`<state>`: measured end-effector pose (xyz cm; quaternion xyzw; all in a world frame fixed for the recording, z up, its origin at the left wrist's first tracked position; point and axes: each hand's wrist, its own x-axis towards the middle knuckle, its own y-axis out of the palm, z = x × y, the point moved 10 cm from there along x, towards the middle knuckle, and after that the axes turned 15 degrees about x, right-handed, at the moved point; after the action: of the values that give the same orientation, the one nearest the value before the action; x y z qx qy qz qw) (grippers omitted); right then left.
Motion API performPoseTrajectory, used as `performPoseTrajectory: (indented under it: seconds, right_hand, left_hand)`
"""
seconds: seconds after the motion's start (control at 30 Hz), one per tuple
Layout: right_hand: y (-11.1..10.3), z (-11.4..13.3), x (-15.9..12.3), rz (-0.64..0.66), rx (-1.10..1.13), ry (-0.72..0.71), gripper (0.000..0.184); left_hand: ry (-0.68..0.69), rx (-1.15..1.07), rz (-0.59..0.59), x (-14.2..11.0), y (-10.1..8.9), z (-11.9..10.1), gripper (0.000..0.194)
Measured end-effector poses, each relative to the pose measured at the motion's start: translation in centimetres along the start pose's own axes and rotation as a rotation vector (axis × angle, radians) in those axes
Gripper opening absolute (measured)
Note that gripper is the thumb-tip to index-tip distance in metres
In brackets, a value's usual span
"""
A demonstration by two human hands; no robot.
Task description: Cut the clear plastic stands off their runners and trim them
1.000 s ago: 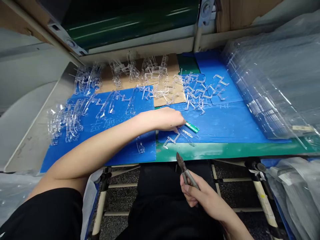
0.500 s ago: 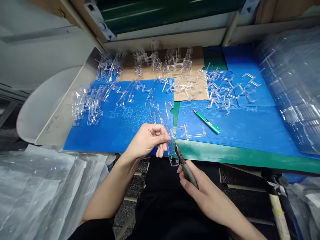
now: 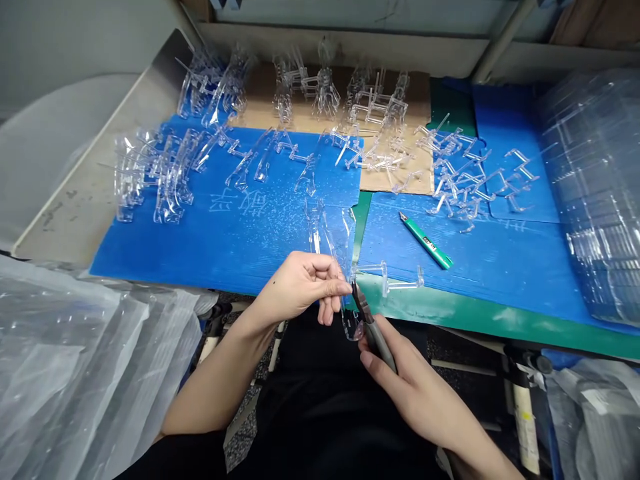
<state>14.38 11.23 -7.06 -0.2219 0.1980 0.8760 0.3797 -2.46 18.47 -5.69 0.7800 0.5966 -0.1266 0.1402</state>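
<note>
My left hand [image 3: 313, 287] pinches a clear plastic molded part [image 3: 351, 327] over the front edge of the table. A thin clear runner [image 3: 385, 277] with bent arms juts from it to the right. In my right hand [image 3: 395, 367] are nippers [image 3: 373, 327] with grey handles, fingers wrapped round them. Their dark jaws reach up to the clear part, right beside my left fingertips; whether the blades touch it I cannot tell. More clear pieces [image 3: 325, 230] lie just beyond my left hand.
A green utility knife [image 3: 425, 240] lies on the blue sheet [image 3: 270, 240]. Clear parts [image 3: 160, 170] are grouped at the left, with loose clear runners [image 3: 460, 173] heaped at the right. Stacked clear trays [image 3: 600, 193] stand far right; plastic bags [image 3: 100, 353] sit lower left.
The nippers' jaws have come up closer to the clear part at my left fingertips. My left hand keeps its pinch. The camera view has shifted and tilted down.
</note>
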Motion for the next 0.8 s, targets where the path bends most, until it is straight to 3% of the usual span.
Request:
performPoseTrajectory:
  seconds: [0.5, 0.8]
  right_hand:
    - [-0.9, 0.0, -0.7, 0.028, 0.039, -0.008, 0.023]
    - [-2.2, 0.4, -2.0, 0.065, 0.036, -0.043, 0.022]
  left_hand:
    - [-0.025, 0.060, 0.062, 0.6, 1.5, 0.5, 0.035]
    - [-0.075, 0.115, 0.073, 1.2, 3.6, -0.4, 0.041]
